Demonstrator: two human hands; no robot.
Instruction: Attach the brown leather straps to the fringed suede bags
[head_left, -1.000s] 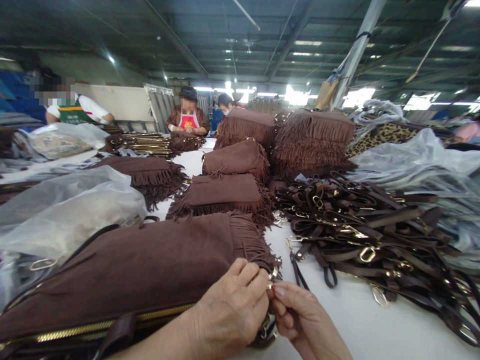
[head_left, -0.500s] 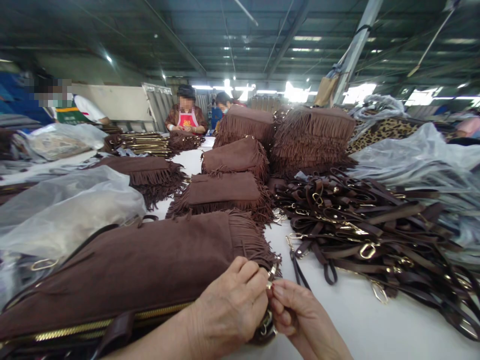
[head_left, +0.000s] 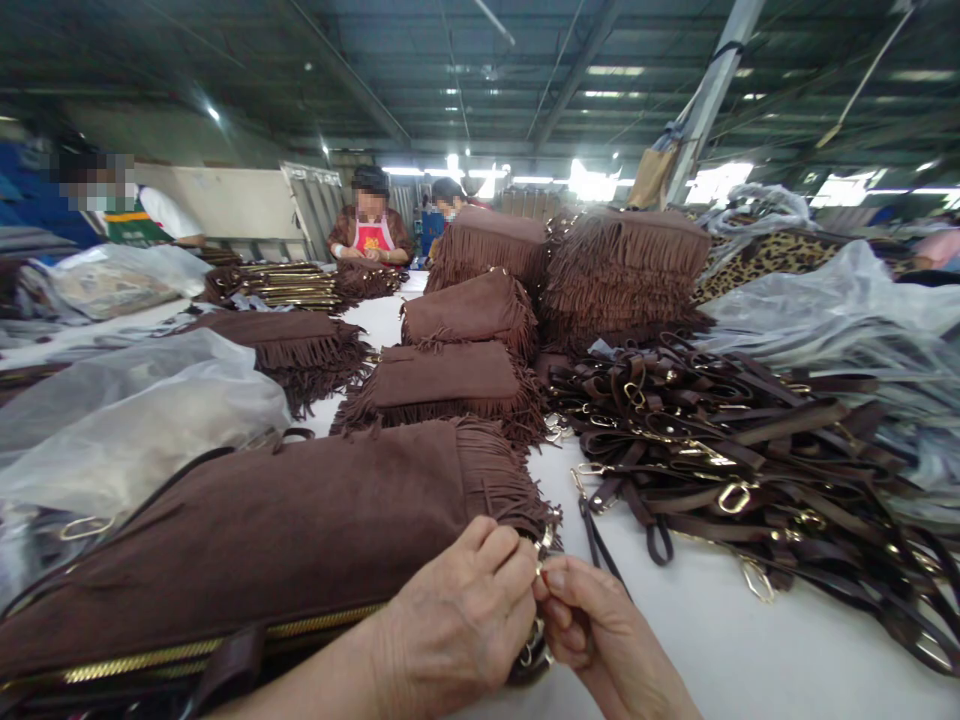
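Note:
A brown suede fringed bag (head_left: 285, 530) lies on its side on the white table (head_left: 712, 640) in front of me, its gold zipper along the near edge. My left hand (head_left: 461, 625) is closed at the bag's right corner, pinching a small metal ring or clasp (head_left: 541, 545) there. My right hand (head_left: 600, 635) meets it from the right, fingers pinched on the same hardware and a dark strap (head_left: 596, 535) that runs off toward the pile. The clasp itself is mostly hidden by my fingers.
A heap of brown leather straps (head_left: 735, 460) with gold clips fills the right. More fringed bags (head_left: 450, 385) are stacked ahead. Clear plastic bags (head_left: 127, 420) lie left and right. Other people (head_left: 371, 225) work at the far end.
My hands have stayed at the bag's corner, with only small finger shifts on the clasp. The view has tilted slightly.

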